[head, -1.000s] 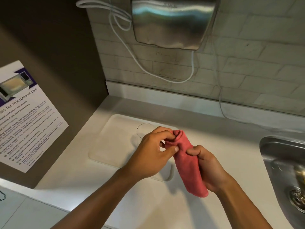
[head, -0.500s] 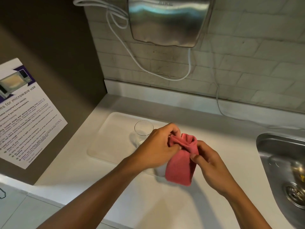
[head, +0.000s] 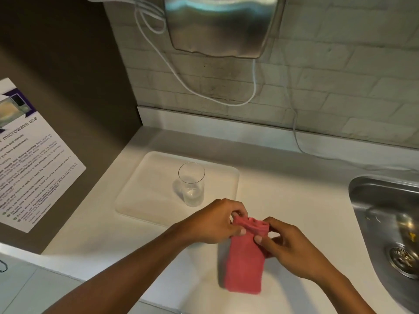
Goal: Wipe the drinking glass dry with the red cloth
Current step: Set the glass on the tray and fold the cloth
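Note:
A clear drinking glass (head: 192, 184) stands upright on a white tray (head: 145, 189) on the counter. In front of it, both hands hold a folded red cloth (head: 246, 264) by its top edge. My left hand (head: 215, 220) pinches the cloth's upper left corner. My right hand (head: 288, 248) pinches the upper right side. The cloth hangs down, its lower end on or just above the white counter. Neither hand touches the glass, which stands a short way beyond my left hand.
A steel sink (head: 390, 225) with a drain is set in the counter at the right. A metal hand dryer (head: 220, 26) with a white cable hangs on the tiled wall above. A microwave notice (head: 27, 155) is on the brown panel at left.
Both hands with the cloth have drawn back toward me and lower, so the glass is now fully uncovered. The hands have spread the cloth's top edge slightly apart.

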Demonstrator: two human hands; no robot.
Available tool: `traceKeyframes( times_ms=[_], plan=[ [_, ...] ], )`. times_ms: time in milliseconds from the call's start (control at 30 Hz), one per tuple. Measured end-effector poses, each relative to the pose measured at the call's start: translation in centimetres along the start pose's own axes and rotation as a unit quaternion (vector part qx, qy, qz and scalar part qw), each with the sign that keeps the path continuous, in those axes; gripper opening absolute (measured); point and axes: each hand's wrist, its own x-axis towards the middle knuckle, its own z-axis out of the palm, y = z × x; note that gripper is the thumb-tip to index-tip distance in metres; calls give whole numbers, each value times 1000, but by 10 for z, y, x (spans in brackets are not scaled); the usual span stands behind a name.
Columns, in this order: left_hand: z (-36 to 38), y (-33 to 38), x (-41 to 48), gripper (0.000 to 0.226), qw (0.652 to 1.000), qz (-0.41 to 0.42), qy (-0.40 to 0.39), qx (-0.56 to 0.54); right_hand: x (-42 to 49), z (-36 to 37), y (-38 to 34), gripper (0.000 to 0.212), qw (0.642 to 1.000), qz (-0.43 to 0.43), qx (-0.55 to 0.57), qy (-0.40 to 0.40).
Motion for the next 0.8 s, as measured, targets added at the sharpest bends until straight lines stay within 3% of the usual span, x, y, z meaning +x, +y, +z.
traceKeyframes(
  times_ms=[267, 400, 600, 800],
  plan=[
    [18, -28, 74, 15, 994, -37, 92, 44, 76, -19, 31, 13, 983, 146, -115, 14],
    [19, -33, 103, 15, 988, -38, 129, 73, 107, -29, 35, 14, 965, 162, -201, 44],
    [15, -38, 135, 13, 983, -20, 138, 120, 133, -42, 37, 18, 951, 187, -229, 86],
    [29, -36, 144, 52, 968, 8, 175, 178, 140, -33, 43, 29, 920, 183, -302, 170]
  ],
)
